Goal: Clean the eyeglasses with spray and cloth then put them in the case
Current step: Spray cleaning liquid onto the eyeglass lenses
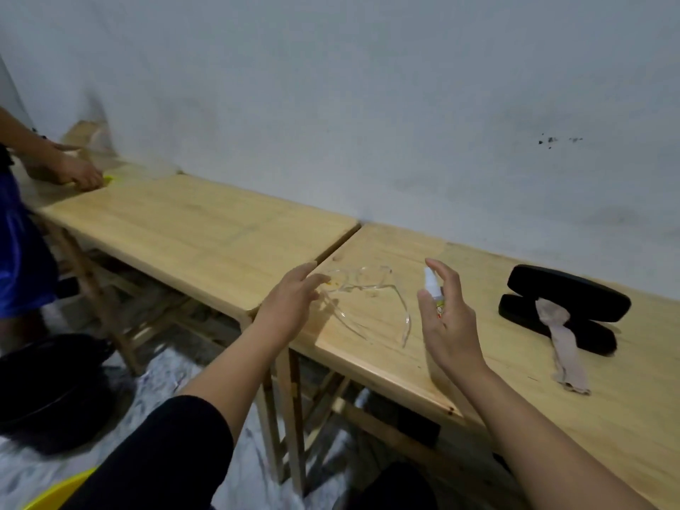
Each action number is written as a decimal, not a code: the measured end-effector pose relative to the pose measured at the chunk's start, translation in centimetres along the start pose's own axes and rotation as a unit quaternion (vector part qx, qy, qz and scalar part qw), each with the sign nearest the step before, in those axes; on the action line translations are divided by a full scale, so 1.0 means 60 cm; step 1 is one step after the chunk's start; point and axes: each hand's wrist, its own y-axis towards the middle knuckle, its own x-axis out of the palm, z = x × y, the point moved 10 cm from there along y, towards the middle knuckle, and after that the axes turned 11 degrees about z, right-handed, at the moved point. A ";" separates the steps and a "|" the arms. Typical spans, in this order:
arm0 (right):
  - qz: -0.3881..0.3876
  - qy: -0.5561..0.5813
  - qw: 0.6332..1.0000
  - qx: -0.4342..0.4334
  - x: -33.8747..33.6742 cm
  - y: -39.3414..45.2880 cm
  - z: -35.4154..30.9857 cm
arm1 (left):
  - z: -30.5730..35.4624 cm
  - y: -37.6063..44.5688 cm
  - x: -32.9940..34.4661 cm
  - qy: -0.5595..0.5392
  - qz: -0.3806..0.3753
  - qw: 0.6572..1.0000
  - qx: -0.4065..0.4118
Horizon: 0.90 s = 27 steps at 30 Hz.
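Clear-framed eyeglasses [362,294] lie with arms unfolded on the right wooden table [478,366], near its left front corner. My left hand [290,303] reaches over that corner, fingers straight, its fingertips at the glasses' left end. My right hand [447,318] holds a small white spray bottle [431,285] upright just right of the glasses, index finger over the nozzle and thumb at its side. A black glasses case [566,298] lies open further right. A beige cloth [563,347] trails from the case onto the table.
A second wooden table [191,230] adjoins on the left, with a narrow gap [340,242] between the two. Another person's hand [79,174] rests on something yellow at the far left. On the floor sit a black bag [51,384] and a yellow object [59,491]. A wall runs behind the tables.
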 end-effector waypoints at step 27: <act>0.018 -0.020 0.999 0.046 -0.093 -0.008 0.075 | 0.063 0.078 0.049 -0.239 0.086 0.952 -0.173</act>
